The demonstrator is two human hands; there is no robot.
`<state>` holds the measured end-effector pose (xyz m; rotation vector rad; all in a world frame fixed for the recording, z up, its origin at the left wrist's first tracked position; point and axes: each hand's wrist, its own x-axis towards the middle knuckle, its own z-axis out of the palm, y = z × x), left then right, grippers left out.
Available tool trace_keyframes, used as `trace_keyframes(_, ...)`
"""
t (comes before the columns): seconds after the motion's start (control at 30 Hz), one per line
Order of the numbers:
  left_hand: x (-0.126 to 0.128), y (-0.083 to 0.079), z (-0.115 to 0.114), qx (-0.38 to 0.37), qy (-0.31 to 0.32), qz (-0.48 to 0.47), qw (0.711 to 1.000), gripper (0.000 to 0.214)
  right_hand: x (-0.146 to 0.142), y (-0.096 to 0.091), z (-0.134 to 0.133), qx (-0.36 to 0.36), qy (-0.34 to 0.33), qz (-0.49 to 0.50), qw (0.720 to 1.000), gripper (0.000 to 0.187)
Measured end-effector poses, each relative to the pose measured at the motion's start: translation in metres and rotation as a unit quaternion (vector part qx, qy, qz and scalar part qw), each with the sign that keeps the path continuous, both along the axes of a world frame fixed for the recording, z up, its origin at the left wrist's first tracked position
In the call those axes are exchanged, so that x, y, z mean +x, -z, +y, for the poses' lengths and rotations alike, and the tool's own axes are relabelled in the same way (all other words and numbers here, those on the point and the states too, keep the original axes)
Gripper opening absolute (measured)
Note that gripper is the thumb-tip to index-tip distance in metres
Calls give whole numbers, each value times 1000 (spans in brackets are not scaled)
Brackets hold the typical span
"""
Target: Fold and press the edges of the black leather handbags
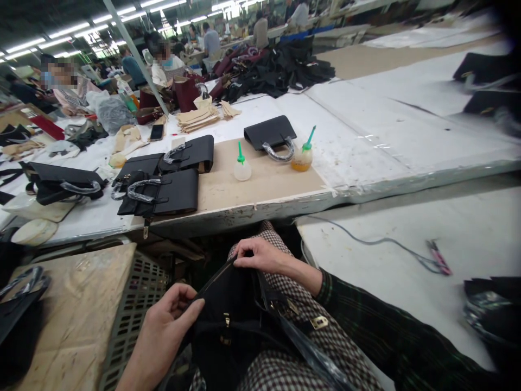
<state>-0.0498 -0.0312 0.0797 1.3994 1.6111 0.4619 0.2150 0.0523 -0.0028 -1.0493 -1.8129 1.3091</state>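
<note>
A black handbag (228, 320) lies across my lap on checked cloth, with gold-coloured metal fittings on it. My left hand (169, 317) pinches the near left end of the bag's top edge between thumb and fingers. At the far end of that same edge, my right hand (260, 255) grips it with thumb and forefinger. The edge runs taut and straight between both hands. A plastic-wrapped handle (313, 353) hangs at the bag's right side. Part of the bag's lower body is in shadow and hard to make out.
Finished-looking black handbags (179, 190) lie on the white table ahead. Two squeeze bottles with green nozzles, one pale (242, 169) and one amber (302, 158), stand near its edge. A plastic crate (136, 304) is at my left. Pink-handled tool (438, 258) and cable lie right. People sit beyond.
</note>
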Motion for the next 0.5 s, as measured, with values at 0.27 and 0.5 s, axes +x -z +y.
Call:
trace_keyframes(0.27,4,10,-2,10,-34,1,999,32,-3,1,-1,-5,8,-15,1000,11)
trace_keyframes(0.5,-1,19,3,20,-25,-36,999,28,-9,2,-6,6,49,-45,998,11)
